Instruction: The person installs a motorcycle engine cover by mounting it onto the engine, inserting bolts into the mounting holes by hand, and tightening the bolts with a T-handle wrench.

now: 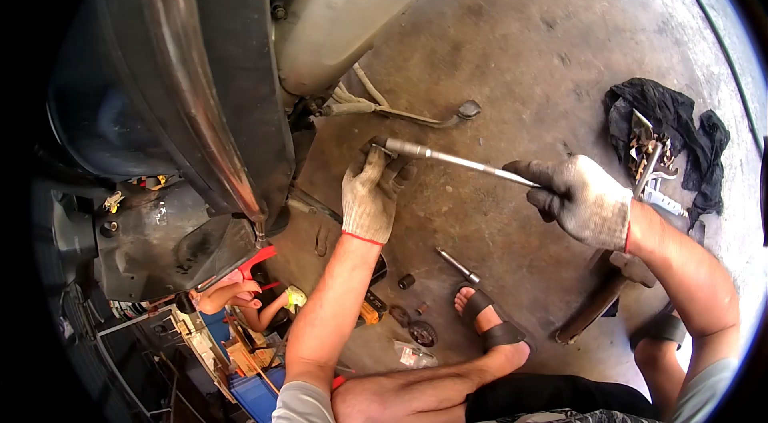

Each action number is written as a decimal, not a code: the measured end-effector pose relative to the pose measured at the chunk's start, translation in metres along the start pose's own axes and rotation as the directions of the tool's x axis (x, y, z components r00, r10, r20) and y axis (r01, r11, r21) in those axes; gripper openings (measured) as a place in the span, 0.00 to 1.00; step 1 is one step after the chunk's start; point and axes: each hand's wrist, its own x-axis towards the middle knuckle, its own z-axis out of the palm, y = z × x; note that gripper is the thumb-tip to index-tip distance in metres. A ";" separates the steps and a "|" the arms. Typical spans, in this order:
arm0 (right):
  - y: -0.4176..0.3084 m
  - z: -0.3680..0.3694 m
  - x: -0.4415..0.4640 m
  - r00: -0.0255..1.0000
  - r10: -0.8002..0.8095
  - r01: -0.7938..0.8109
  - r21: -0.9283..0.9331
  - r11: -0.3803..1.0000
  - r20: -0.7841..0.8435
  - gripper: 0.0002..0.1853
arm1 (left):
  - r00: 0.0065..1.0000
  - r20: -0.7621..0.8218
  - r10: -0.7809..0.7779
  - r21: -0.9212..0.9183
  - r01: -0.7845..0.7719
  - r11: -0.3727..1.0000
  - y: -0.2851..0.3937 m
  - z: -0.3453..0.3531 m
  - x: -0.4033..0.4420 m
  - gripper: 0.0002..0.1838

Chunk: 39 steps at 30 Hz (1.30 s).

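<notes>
The work surface is a brown concrete floor (512, 47) with dark stains and scuffs, extending below both hands. A dark panel (232, 63) and a pale curved cover (344, 7) of a vehicle stand to the left of and beyond the left hand (371, 195). A lever (468, 109) with a dark pad projects over the floor, beyond the gap between the 2 hands. Outward of the right hand (592, 199), a black cloth (708, 143) lies crumpled beside assorted metal pieces. Nearer the wearer than the left hand lie a short metal bar (458, 265), a dark cylindrical part (406, 281) and a clear bag (414, 354). Another person (224, 299), partly visible, is to the left of the left forearm.

The metal tool (480, 165) spans the space between the 2 gloved hands, above the floor. It has a slim, bright shaft and a thicker, duller end section. The left hand grips the thick end; the right hand is curled around the slim end. Both gloves are pale with darkened fingers.
</notes>
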 end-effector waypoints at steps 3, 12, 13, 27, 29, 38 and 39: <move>0.005 0.006 0.005 0.963 0.213 -0.254 0.280 0.926 0.167 0.21 | 0.999 0.019 0.037 -0.048 -0.036 0.998 0.006 0.000 -0.002 0.14; 0.006 0.039 -0.007 0.874 0.182 -0.441 0.577 0.687 0.452 0.23 | 0.993 -0.013 0.113 -0.008 -0.113 0.994 0.011 0.016 -0.012 0.12; 0.008 0.041 -0.008 0.872 0.171 -0.449 0.609 0.654 0.459 0.24 | 0.990 -0.035 0.133 0.010 -0.133 0.991 0.012 0.017 -0.012 0.12; 0.022 0.075 -0.020 0.883 0.167 -0.456 0.712 0.534 0.439 0.24 | 0.995 -0.037 0.096 0.184 -0.087 0.979 0.002 0.008 -0.011 0.13; 0.025 0.087 -0.020 0.944 0.167 -0.316 0.642 0.699 0.284 0.24 | 0.995 -0.040 0.096 0.196 -0.086 0.977 0.002 0.010 -0.012 0.13; -0.020 0.078 -0.004 0.935 0.022 -0.313 0.792 0.524 0.355 0.22 | 0.997 -0.054 0.053 -0.213 -0.063 0.975 0.049 0.035 -0.014 0.09; -0.030 0.069 -0.002 0.924 0.020 -0.341 0.801 0.491 0.381 0.20 | 0.996 -0.018 0.093 -0.203 -0.094 0.975 0.056 0.040 -0.012 0.09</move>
